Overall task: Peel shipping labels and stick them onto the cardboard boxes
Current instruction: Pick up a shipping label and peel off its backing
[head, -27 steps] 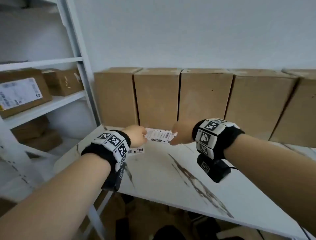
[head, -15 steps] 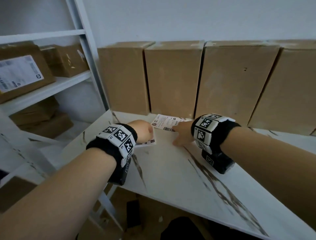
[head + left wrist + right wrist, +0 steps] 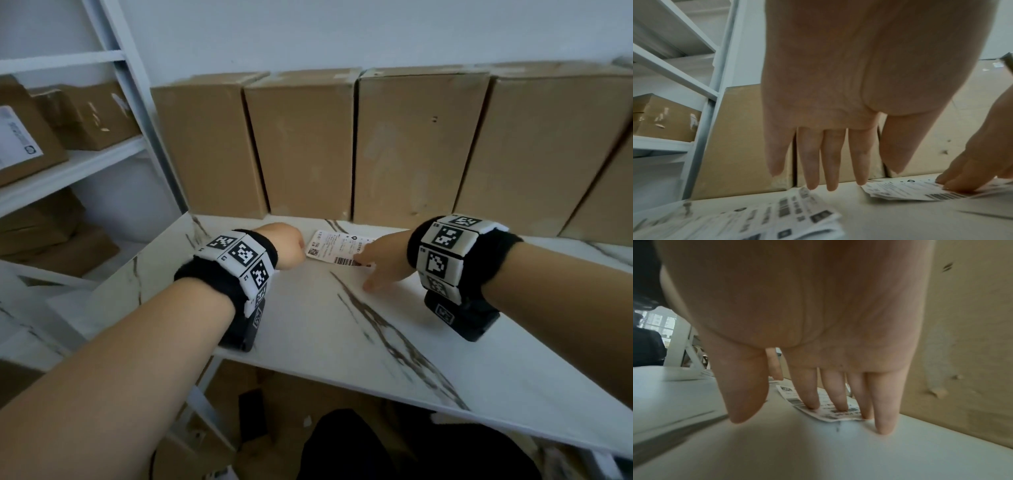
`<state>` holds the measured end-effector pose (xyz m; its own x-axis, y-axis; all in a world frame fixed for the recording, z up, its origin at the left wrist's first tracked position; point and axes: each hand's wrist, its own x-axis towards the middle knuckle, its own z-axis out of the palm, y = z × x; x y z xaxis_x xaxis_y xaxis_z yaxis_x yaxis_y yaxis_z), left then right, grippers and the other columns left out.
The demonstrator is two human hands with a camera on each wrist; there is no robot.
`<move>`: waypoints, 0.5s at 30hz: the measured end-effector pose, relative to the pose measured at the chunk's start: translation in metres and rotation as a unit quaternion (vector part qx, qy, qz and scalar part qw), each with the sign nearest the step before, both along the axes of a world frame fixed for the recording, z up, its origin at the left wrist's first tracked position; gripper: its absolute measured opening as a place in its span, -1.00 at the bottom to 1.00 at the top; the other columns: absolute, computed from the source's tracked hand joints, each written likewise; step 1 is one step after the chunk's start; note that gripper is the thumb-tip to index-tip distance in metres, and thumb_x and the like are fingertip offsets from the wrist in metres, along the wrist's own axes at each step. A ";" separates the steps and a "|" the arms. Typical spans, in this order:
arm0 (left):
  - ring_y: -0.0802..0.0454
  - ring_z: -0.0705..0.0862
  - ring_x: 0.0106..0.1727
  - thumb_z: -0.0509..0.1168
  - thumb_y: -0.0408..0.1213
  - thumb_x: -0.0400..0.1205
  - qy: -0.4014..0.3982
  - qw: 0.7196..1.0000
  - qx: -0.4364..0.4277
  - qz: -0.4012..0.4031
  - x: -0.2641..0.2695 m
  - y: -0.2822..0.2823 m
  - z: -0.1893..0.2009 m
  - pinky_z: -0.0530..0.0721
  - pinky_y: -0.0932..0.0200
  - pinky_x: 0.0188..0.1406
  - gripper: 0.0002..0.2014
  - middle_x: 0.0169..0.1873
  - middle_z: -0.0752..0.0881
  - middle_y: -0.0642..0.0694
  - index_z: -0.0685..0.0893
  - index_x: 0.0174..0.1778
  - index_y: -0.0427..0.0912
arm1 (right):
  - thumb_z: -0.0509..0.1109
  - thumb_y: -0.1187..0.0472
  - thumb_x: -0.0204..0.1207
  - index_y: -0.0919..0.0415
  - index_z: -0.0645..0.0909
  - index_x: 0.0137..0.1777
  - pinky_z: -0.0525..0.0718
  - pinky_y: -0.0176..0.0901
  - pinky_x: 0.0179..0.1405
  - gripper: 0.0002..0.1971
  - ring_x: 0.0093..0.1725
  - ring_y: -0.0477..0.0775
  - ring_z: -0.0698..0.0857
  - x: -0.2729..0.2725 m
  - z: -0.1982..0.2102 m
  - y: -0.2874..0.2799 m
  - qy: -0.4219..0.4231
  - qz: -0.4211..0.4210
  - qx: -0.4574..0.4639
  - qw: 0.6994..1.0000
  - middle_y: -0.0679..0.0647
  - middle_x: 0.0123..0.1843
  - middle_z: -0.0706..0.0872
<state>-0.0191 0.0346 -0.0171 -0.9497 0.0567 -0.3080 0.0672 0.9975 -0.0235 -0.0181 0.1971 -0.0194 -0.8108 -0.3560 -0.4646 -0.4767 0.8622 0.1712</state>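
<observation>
I am watching my right hand [image 3: 383, 258] pressing straight fingers [image 3: 812, 395] down on the label [image 3: 337, 248], which is lying flat on the table [image 3: 342, 342] just in front of the row of boxes [image 3: 305, 144]. The label's long axis is running left to right, roughly parallel to the box fronts; its right end is under my right fingertips, and its free left end is pointing toward my left hand [image 3: 286, 245]. In the head view that hand is sitting just beside the label's left edge, and I cannot tell from there whether it is touching. In the left wrist view my left fingers [image 3: 830, 159] are hanging straight and a little spread, holding nothing, tips just above the table, with the label off to their right and a second pile of labels [image 3: 764, 217] lying nearer the camera beneath the wrist. So the right hand is pinning, and I am judging the left to be the one placed to lift the free corner, working rightward along the long axis. As for writing, I am making out a barcode along the near edge, a QR-style square at the left end and lines of small print, but none of it is readable and I am seeing no brand. The box fronts facing me are bare.
</observation>
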 end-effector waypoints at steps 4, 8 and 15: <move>-0.14 0.49 0.43 0.08 -0.20 0.73 -0.008 1.000 -0.009 -0.025 0.015 0.030 0.001 0.46 0.07 0.38 -0.59 0.43 0.52 -0.21 0.45 0.48 -0.26 | 0.09 -0.09 0.68 0.15 0.09 0.66 0.28 -0.05 0.51 -0.38 0.57 0.14 0.31 0.023 0.002 0.028 -0.008 -0.001 0.029 1.000 0.15 0.61 0.30; -0.12 0.43 0.48 0.06 -0.16 0.74 -0.028 0.997 -0.025 -0.069 0.033 0.065 0.001 0.39 0.08 0.43 -0.56 0.48 0.46 -0.18 0.41 0.52 -0.25 | 0.10 -0.09 0.68 0.07 0.07 0.66 0.21 -0.03 0.54 -0.39 0.60 0.13 0.26 0.052 0.004 0.059 -0.022 -0.015 0.018 0.999 0.12 0.65 0.24; -0.10 0.42 0.49 0.00 -0.16 0.76 -0.068 0.985 -0.083 -0.137 0.073 0.112 0.001 0.35 0.08 0.46 -0.57 0.49 0.45 -0.14 0.40 0.53 -0.20 | 0.19 -0.11 0.63 0.04 0.31 0.58 0.28 -0.10 0.49 -0.45 0.51 0.04 0.40 0.093 0.012 0.103 -0.034 -0.111 -0.078 0.990 0.01 0.55 0.41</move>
